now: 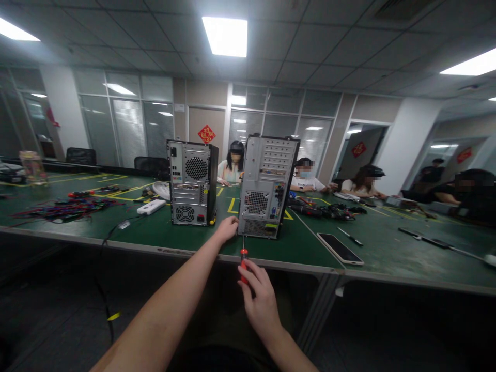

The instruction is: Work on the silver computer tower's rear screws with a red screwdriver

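Note:
A computer tower (253, 170) stands upright on the green table, its back panel of slots, ports and vents facing me. My right hand (258, 294) grips a red and black screwdriver (244, 254). Its shaft points up and away, and the tip meets the tower's lower left corner, as far as I can see. Beside that same corner is my left hand (228, 229), its fingers curled against the case's left edge; what they hold, if anything, is hidden. A second, smaller computer tower (189, 194) stands to the left, also back towards me.
Bundled coloured cables (70, 208) and a white power strip (151, 207) lie left. Black cables (329, 211), a phone (340, 249) and another screwdriver (350, 236) lie right. Several people sit across the table, one person (231, 165) between the towers. The table's front edge (279, 264) runs close to me.

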The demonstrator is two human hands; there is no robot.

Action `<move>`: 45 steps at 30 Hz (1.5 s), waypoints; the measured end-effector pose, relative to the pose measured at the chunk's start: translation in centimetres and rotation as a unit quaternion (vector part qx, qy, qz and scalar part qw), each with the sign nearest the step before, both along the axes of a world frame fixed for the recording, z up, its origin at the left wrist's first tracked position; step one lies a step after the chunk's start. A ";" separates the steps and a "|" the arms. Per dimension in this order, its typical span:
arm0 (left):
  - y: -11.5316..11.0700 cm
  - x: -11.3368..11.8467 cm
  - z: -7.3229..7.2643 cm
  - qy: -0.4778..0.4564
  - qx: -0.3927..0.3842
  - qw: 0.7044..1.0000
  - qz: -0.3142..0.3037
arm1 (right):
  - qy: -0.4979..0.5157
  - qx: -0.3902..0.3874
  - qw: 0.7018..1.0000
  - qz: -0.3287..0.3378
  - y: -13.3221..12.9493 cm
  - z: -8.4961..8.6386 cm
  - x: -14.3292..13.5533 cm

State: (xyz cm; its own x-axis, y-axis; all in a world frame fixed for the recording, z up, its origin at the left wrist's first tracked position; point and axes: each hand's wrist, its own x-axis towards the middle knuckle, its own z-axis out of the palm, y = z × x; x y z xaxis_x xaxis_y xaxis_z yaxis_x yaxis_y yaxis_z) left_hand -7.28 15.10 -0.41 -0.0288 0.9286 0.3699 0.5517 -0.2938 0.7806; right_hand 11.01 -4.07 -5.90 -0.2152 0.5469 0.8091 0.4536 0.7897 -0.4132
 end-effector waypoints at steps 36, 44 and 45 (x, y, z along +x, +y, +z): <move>0.0 -0.1 0.1 0.016 0.008 1.000 0.009 | 0.037 -0.013 0.999 -0.002 -0.1 0.1 0.1; -0.1 0.0 0.1 0.008 0.008 1.000 0.006 | 0.014 -0.018 1.000 -0.003 -0.2 0.2 -0.1; -0.1 0.0 0.0 0.009 0.007 1.000 0.006 | 0.025 -0.029 0.999 -0.006 -0.2 0.3 -0.1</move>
State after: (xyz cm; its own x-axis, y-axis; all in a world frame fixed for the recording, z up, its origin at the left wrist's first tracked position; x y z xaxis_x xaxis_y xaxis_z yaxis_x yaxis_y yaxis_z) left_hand -7.29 15.02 -0.36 -0.0334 0.9226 0.3843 0.5689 -0.2985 0.7663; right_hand 10.95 -4.32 -5.64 -0.1682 0.5952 0.7858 0.4414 0.7582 -0.4798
